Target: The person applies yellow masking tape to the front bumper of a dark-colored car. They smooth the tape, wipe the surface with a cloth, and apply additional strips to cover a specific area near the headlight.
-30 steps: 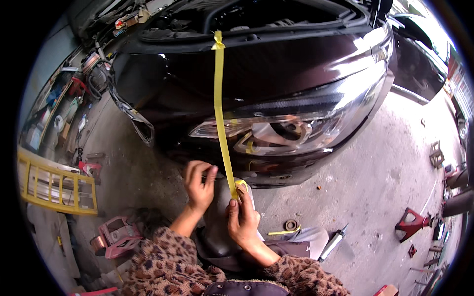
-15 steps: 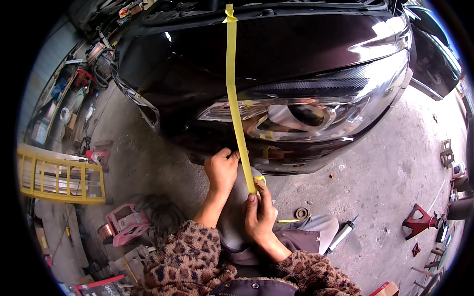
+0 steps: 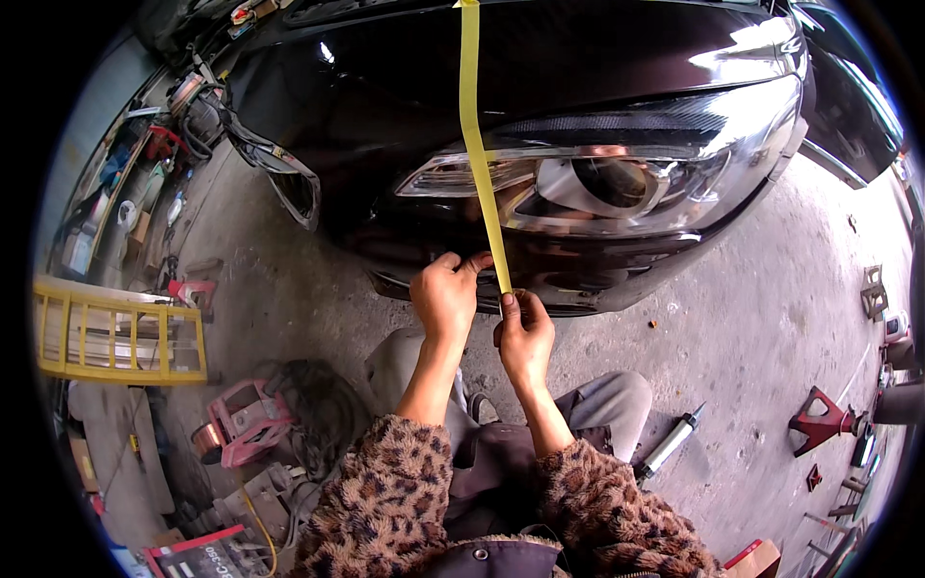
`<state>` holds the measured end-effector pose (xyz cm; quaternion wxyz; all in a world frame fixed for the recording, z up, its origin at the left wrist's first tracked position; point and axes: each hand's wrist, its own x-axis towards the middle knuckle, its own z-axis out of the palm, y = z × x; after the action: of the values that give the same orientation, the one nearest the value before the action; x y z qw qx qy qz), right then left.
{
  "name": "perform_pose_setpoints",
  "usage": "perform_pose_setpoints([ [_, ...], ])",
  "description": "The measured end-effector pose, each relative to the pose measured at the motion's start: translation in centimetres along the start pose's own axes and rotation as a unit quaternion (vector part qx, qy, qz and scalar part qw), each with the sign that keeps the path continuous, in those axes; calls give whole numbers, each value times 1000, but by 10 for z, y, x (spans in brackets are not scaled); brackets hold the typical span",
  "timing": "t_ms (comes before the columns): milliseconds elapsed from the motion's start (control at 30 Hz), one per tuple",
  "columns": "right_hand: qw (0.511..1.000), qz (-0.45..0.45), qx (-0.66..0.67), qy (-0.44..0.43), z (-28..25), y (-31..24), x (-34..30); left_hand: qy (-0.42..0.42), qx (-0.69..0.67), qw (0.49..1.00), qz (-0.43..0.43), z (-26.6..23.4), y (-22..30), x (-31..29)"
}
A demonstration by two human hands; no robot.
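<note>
A strip of yellow masking tape [image 3: 479, 159] runs from the dark car's hood down across the headlight [image 3: 607, 183] to the bumper. My right hand [image 3: 526, 342] pinches its lower end between thumb and fingers, in front of the bumper's lower edge. Whether a tape roll sits inside that hand is hidden. My left hand [image 3: 446, 297] is closed beside the strip, its thumb and forefinger at the tape's left edge just above the right hand. The dark bumper [image 3: 385, 241] lies close behind both hands.
My bent knee [image 3: 617, 405] is low between car and body. A caulking gun [image 3: 672, 443] lies on the concrete at right, with a red jack stand [image 3: 819, 421] farther right. At left are a yellow ladder-like frame [image 3: 120, 332] and a pink-framed machine [image 3: 249, 421].
Both hands have moved up toward the bumper, bringing the tape's lower end with them. The view has shifted, and the brown roll on the floor no longer shows.
</note>
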<state>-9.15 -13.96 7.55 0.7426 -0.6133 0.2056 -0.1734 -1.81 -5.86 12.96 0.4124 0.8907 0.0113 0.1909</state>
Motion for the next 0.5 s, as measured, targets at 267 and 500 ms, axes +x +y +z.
perform_pose_setpoints([
  [267, 993, 8, -77, 90, 13, 2, 9, -12, -40, 999, 21, -2, -6, -6],
  [500, 992, -18, -87, 94, 15, -3, 9, -44, -183, 979, -77, 14, -16, -31],
])
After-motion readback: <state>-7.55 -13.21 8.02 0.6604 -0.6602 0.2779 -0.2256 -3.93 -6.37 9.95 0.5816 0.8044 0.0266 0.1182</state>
